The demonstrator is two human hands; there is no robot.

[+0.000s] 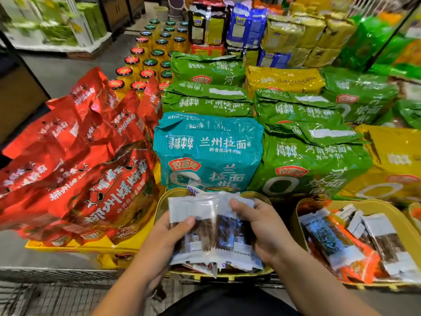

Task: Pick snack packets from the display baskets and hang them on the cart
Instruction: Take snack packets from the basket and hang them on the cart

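Shop stock lies beyond the fingers: noodle bags (208, 153), red bags (91, 179) and jars (145, 65). Both hands grip 1 bundle of packets (214, 224) between them. The left hand (168, 238) presses its thumb on top, and the right hand (262, 229) does the same at the other edge; the other fingers are hidden under the bundle. Just below the fingers is a yellow basket (159, 208). Right of the right fingers a 2nd basket (300, 209) holds more packets. Picking seems under way. No packet hangs anywhere in view, so I judge all hanging is left.
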